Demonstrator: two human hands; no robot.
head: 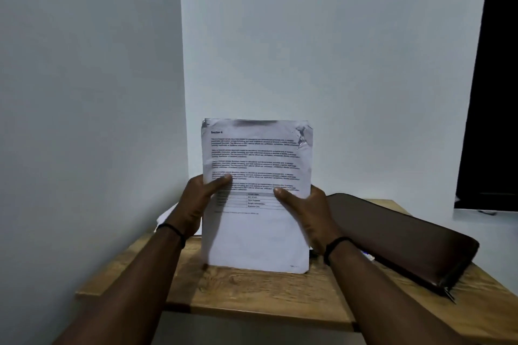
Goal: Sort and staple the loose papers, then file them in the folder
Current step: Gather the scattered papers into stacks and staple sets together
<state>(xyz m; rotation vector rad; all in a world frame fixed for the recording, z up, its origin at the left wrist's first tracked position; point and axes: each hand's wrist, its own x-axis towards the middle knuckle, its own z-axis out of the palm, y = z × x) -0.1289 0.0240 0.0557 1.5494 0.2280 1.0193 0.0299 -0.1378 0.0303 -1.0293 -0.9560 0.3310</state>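
White walls meet in a corner behind a small wooden table (252, 288); dark doorway or curtain at far right.

Both hands hold the paper stack (256, 232) upright, bottom edge resting on or just above the tabletop. Left hand (196, 204) grips the left edge, thumb across the printed face, fingers behind. Right hand (304, 213) grips the right edge the same way, thumb on the front. Black bands on both wrists. Top sheet reads "Section 6", with paragraphs and a small table; top right corner is crumpled.

Looks like the squaring-up step before stapling. To do it well: loosen the grip a bit, tap the bottom edge on the table so sheets drop flush, then turn and tap a side edge. Flatten that creased corner first, or staple the top left instead, since the crumple will misalign pages.

Around: brown zip folder (398, 235) lies closed on the right side of the table, partly overhanging the edge. More white sheets (165, 216) sit behind the left hand, so sorting may not be finished. Something small lies by the right wrist, under the folder's edge; can't identify it. No stapler clearly visible. Folder needs unzipping before filing.
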